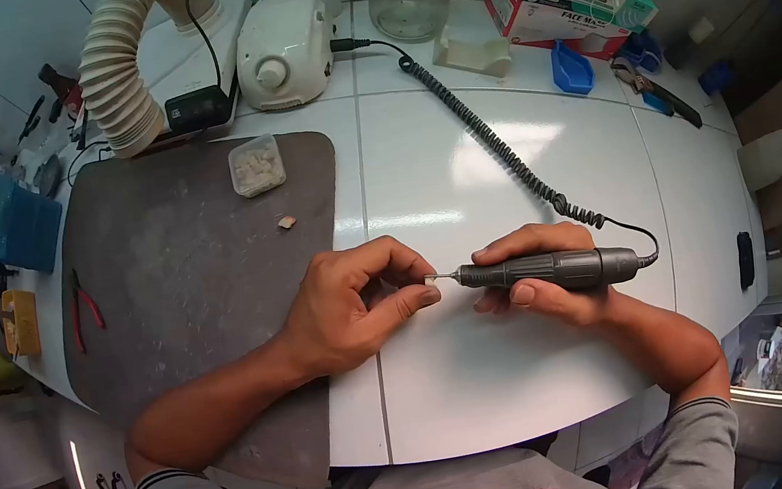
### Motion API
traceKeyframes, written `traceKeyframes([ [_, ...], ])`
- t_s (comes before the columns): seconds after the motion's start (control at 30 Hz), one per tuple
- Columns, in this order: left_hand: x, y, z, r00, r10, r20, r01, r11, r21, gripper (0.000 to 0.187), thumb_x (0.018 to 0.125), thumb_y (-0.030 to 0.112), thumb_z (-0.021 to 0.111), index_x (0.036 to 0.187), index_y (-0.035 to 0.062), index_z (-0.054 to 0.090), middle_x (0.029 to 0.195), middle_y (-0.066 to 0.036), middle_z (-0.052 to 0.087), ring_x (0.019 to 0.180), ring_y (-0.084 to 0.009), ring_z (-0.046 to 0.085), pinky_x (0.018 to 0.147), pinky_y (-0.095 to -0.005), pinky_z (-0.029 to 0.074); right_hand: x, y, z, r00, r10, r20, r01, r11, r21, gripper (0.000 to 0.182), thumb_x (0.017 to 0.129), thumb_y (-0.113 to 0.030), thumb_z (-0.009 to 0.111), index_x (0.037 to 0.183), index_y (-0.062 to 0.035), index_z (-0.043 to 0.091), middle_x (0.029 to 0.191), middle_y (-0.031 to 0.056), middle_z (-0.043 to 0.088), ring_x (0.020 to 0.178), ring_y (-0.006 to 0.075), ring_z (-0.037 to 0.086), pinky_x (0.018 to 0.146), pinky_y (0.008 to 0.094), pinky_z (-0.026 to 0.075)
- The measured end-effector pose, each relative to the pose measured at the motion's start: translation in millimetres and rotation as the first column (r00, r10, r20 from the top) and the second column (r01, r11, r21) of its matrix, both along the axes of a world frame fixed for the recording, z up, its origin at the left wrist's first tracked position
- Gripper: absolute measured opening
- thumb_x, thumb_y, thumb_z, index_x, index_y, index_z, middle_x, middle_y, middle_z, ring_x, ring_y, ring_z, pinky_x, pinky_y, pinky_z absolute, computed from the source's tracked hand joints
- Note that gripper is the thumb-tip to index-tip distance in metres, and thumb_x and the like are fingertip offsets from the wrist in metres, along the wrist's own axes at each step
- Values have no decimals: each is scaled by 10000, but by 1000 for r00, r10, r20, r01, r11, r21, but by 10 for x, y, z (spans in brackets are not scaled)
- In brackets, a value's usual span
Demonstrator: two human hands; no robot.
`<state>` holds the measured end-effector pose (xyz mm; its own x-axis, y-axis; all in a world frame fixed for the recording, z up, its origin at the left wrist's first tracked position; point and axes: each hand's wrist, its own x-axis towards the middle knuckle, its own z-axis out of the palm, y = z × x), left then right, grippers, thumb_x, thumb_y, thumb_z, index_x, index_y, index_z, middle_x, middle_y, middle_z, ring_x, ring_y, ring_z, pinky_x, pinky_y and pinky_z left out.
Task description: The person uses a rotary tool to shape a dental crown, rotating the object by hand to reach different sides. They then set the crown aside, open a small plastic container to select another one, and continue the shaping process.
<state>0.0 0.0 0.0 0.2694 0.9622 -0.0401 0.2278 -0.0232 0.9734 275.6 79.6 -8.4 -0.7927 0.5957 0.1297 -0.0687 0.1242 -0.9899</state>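
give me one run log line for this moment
left hand: pinches small white piece | right hand: grips rotary handpiece, tip at piece | coiled cord to control unit | grey mat beside

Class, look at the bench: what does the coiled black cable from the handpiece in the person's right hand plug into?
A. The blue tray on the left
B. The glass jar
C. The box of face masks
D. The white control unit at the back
D: the coiled cable runs from the handpiece in the right hand back to the white control unit.
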Motion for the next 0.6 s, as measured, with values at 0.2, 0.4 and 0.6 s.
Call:
traceKeyframes([
  [0.2, 13, 10, -16, 1000, -2, 5, 2, 1000, -1, 143, 963, 63, 758, 1051, -35, 701, 908, -66, 754, 816, -96, 704, 703, -236, 536, -6, -8, 31, 1000, -11, 2, 11, 1000, 1, 379, 965, -145, 717, 1272, 68, 656, 1033, 187, 789, 896, 223, 799, 801, 301, 635],
  [0.4, 11, 10, -19, 1000, -10, 12, 10, 1000, 7, 149, 965, 63, 756, 1059, -38, 698, 920, -74, 757, 821, -100, 710, 711, -235, 545, -3, 5, 0, 1000, -2, -15, 3, 1000, 10, 382, 966, -149, 715, 1273, 69, 655, 1038, 188, 789, 894, 224, 799, 801, 300, 636],
  [0.6, 6, 10, -24, 1000, -14, 14, 14, 1000, 19, 154, 966, 58, 751, 1067, -44, 694, 932, -87, 764, 842, -111, 724, 724, -239, 556, -1, 2, -3, 1000, -4, 0, 4, 1000, 1, 377, 960, -145, 714, 1267, 68, 659, 1027, 188, 789, 896, 228, 800, 801, 302, 637],
])
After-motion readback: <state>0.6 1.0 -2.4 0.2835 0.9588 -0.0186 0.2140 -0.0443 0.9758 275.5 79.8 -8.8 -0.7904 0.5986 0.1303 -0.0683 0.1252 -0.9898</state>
